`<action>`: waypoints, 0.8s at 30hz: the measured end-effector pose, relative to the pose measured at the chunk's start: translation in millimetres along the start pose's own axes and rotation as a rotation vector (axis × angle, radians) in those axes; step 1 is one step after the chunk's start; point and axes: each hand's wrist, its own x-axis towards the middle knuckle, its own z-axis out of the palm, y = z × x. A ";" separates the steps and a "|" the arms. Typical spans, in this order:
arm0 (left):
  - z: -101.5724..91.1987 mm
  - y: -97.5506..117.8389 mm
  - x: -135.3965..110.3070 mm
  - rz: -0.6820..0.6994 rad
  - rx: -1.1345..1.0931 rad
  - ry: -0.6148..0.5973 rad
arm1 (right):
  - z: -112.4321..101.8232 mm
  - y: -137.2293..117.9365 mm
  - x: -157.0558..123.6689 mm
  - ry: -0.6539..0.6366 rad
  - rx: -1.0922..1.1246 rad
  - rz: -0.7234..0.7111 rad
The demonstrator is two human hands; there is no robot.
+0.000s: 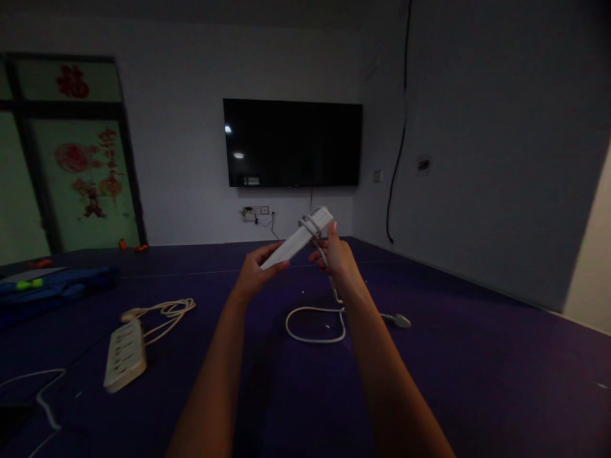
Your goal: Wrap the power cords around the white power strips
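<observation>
In the middle of the head view, my left hand (pixel 258 267) grips the near end of a white power strip (pixel 291 247), held up off the floor and tilted with its far end raised to the right. A few turns of grey-white cord (pixel 311 224) go round that far end. My right hand (pixel 334 256) is closed on the cord beside the strip, thumb pointing up. Below the hands the rest of the cord drops to the purple floor, lies there in a loose loop (pixel 315 341), and ends in a plug (pixel 401 320) to the right of my right forearm.
On the floor at left lies a second power strip (pixel 125 356) with its cord coiled beside it. Further left are a white cable (pixel 46 407) and dark blue cloth (pixel 71 283). A television (pixel 293 143) hangs on the far wall, and a black cable (pixel 397 165) hangs at right.
</observation>
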 end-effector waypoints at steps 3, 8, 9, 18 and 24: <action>2.5 -1.5 -0.3 0.067 0.091 0.006 | 0.1 -3.7 -0.5 0.063 0.033 0.070; 5.2 -5.0 -2.1 0.183 0.314 0.016 | -2.5 -9.2 -0.7 0.081 0.051 0.128; 6.0 -5.3 -2.6 0.203 0.347 0.023 | -3.4 -9.2 -0.6 0.079 0.056 0.122; 10.3 -10.6 -3.7 0.324 0.825 0.081 | -8.2 -7.1 1.6 0.014 -0.003 0.143; 11.3 -7.7 -3.7 0.300 0.873 0.094 | -7.6 -4.8 1.3 0.060 -0.052 0.086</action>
